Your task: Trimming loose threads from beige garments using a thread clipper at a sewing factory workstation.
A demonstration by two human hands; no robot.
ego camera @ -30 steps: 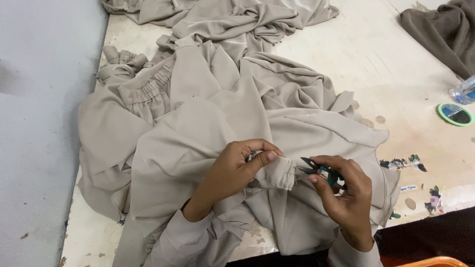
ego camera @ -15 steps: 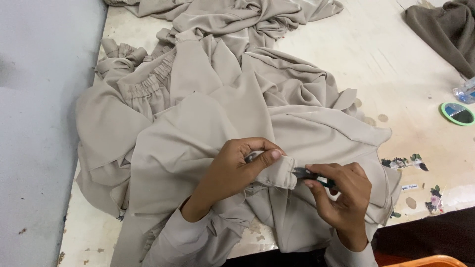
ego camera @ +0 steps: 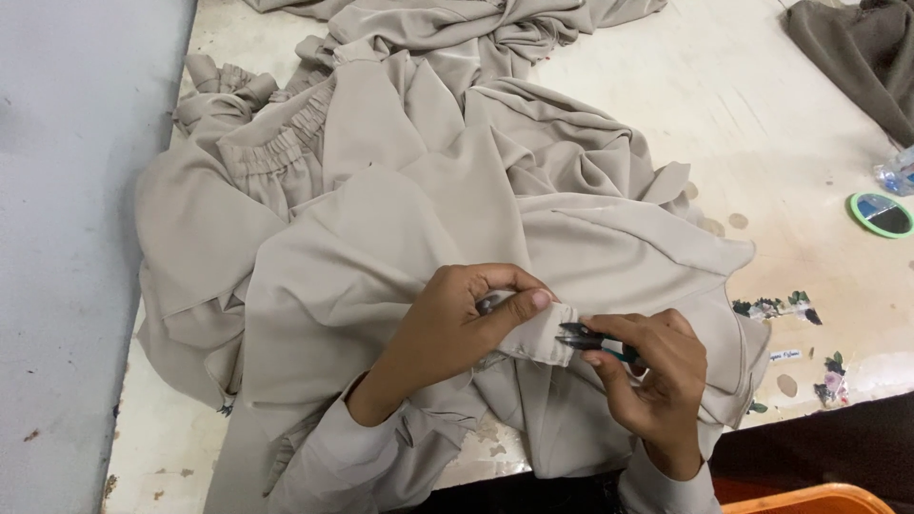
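— Listing the bench, item one: what do the hands hold?

— Left hand [ego camera: 457,324]: closed on a folded cuff [ego camera: 543,338] of the beige garment [ego camera: 400,238], thumb and fingers pinching it up off the heap. Right hand [ego camera: 652,371]: wrapped round small thread snips [ego camera: 583,336], dark blades, a bit of green handle showing. Blade tips sit at the end of the cuff, touching or just beside it — I cannot tell whether they are parted or shut.

— Where does the garment lie?

— Spread in loose folds over most of the pale worktable [ego camera: 724,124], a gathered elastic band [ego camera: 286,133] towards the far left, more beige cloth [ego camera: 476,24] bunched at the far edge. The cuff itself is at the near edge, between both hands.

— Other items?

— Dark grey cloth [ego camera: 857,57] at the far right corner; a round green-rimmed mirror [ego camera: 881,214] near the right edge; small paper scraps [ego camera: 781,306] just beside the garment's right side; an orange bin rim [ego camera: 809,497] at the bottom right.

— Progress?

— Judged only: trimming at this cuff is under way. No cut threads are plainly visible, so how much of the garment is already cleaned, and how much remains, cannot be told.
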